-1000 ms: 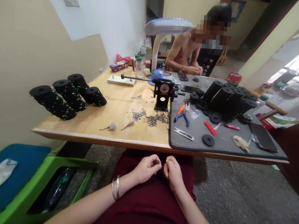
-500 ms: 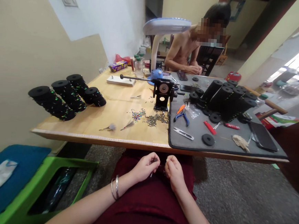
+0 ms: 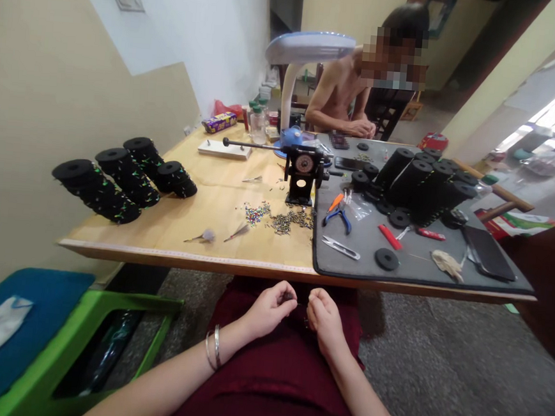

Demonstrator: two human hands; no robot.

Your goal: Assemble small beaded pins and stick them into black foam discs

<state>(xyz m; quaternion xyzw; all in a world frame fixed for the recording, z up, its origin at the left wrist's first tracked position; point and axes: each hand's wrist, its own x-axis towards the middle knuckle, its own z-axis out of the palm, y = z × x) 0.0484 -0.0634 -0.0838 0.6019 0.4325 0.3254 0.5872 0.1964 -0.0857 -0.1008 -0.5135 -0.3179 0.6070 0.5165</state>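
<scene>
Over my lap, just below the table's front edge, my left hand is closed in a pinch. A small dark thing shows inside its curled fingers, too small to name. Close beside it, a short gap away, my right hand is pinched shut too, and its fingers hide whatever they grip. Something very thin seems to run between the two sets of fingertips. On the table nearest my hands lie a heap of tiny metal pieces, a cluster of coloured beads and feathery tufts.
A black cranked device stands mid-table by a lamp. Stacked foam spools stand left, more black rolls right. Pliers and thread snips lie on the grey mat. A person sits opposite.
Both hands stay almost in place. A short thin piece that stuck out below my left fingers no longer shows. The person opposite has shifted their head slightly.
</scene>
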